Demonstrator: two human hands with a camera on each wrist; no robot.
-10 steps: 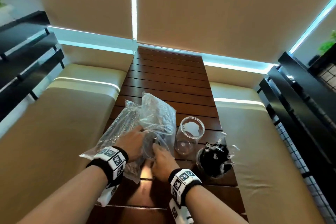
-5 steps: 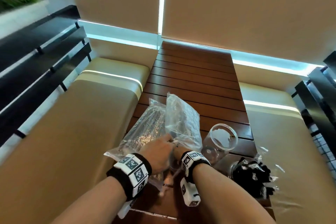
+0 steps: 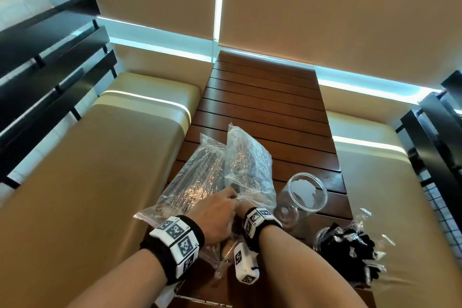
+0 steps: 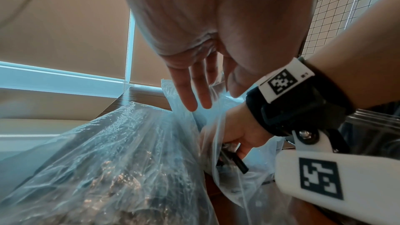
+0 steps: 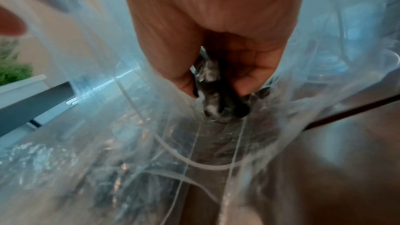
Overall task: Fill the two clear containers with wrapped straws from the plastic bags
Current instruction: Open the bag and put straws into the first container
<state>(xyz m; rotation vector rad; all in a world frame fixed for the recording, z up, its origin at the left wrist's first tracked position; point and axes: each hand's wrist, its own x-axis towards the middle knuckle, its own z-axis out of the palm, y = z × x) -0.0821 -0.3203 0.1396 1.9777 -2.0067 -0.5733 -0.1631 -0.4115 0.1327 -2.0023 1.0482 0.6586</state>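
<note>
Two clear plastic bags of dark wrapped straws lie side by side on the slatted wooden table: the left bag and the right bag. My right hand is inside the right bag and grips a small bundle of black wrapped straws. My left hand rests at that bag's mouth with straight fingers against the film. An empty clear container lies tilted right of the bags. The second container holds several black wrapped straws.
Beige padded benches run along both sides of the table, with black railings beyond them. The far half of the table is bare wood. Loose straw wrappers stick out past the filled container at the table's right edge.
My right hand has gone from the table beside the bag into the right bag and closed on straws. The left hand shifted right to the bag's mouth. The view panned left.
</note>
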